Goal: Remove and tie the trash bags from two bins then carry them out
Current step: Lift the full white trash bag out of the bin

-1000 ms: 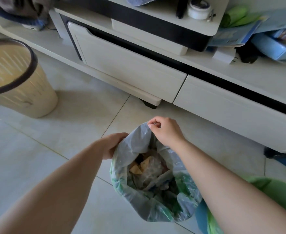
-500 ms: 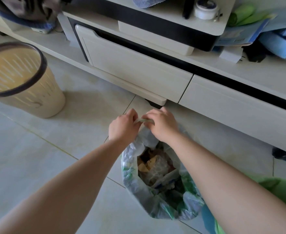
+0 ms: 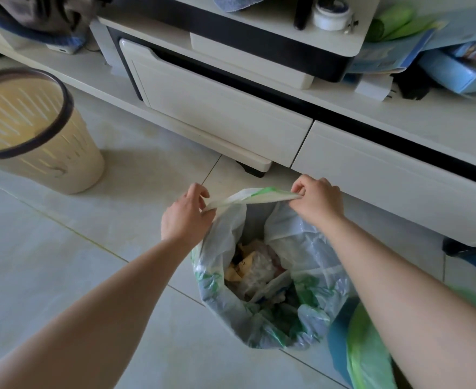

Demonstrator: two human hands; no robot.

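Spreading under everything, the tiled floor is carrying the scene, with a low white cabinet running along its far side. A cream bin with a dark rim is standing at the left, well apart from the hands, showing no liner and nothing inside. The bag is sitting directly below and between the two forearms, near the cabinet and seemingly resting on the floor, with its mouth gaping upward. A second, green bag is poking in at the lower right, blurred, just beside the right forearm. The left hand is pinching the left end of the bag's far rim between thumb and curled fingers, and the right hand is pinching the right end the same way. Between them the rim is stretching taut from left to right, level with both hands, so neither is nearer. The near rim is sagging slack toward the person. Closing the mouth is probably going to depend on bringing those two held ends together over the opening. Inside, crumpled paper and plastic rubbish is lying in a loose heap.
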